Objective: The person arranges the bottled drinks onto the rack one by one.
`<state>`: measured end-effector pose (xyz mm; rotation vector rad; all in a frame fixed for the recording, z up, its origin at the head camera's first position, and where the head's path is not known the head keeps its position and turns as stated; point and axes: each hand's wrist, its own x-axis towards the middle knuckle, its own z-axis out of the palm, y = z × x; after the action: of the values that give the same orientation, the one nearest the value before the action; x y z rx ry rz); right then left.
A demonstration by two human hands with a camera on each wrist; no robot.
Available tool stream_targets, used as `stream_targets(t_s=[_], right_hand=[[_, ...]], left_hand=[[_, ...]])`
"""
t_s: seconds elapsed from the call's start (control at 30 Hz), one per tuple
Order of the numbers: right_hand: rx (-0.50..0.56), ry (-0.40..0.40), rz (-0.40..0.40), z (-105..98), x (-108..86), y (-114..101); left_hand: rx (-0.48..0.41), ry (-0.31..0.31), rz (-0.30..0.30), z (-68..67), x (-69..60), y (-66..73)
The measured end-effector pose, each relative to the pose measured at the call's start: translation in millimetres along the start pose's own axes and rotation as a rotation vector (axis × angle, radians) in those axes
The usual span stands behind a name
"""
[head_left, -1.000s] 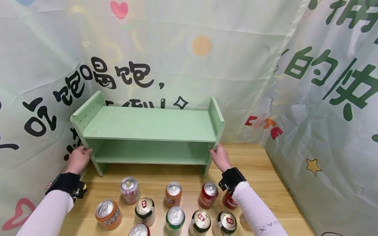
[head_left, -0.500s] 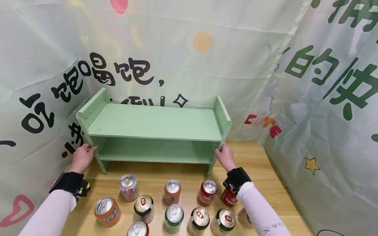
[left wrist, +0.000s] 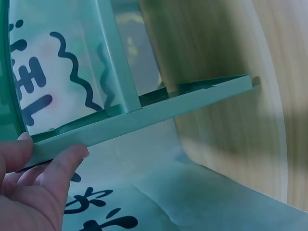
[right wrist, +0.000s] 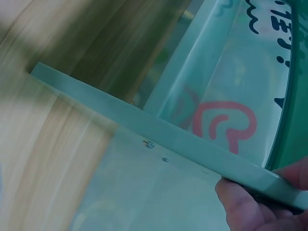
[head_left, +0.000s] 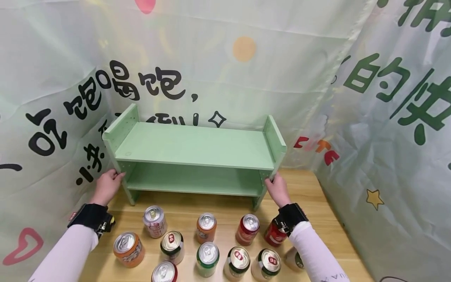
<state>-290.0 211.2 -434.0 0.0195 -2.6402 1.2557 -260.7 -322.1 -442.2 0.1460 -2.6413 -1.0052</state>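
Pinching the two-tier green shelf (head_left: pixel 197 145) by its sides, the left hand (head_left: pixel 107 188) and right hand (head_left: pixel 278 190) hold it beyond the drink cans (head_left: pixel 208 259), farther right than a second ago. The far cloth (head_left: pixel 208 47) reads "喝饱"; the right cloth (head_left: pixel 398 164), "的快".

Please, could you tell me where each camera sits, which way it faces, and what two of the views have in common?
Head: worn on the head, facing forward and down at the green shelf and the cans; both sleeves, the left grip and the right grip show.
Left wrist: on the left wrist, facing the shelf's left end panel; only part of the left grip shows, holding it.
Right wrist: on the right wrist, facing the right end panel; only part of the right grip shows.
Shared: both wrist views show the shelf and the wooden table.
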Motion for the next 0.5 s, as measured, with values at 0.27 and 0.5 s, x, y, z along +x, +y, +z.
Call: stream_targets(t_s=[0.27,0.5], right_hand=[[-0.036,0.032,-0.024,-7.3,-1.1,8.2],[-0.061,0.021,-0.001,-16.5,-5.0,12.9]], left_hand=[[0.003,0.041,0.047,6.5,-2.1,4.7],[-0.018,0.022,0.062,12.1,-4.1,12.0]])
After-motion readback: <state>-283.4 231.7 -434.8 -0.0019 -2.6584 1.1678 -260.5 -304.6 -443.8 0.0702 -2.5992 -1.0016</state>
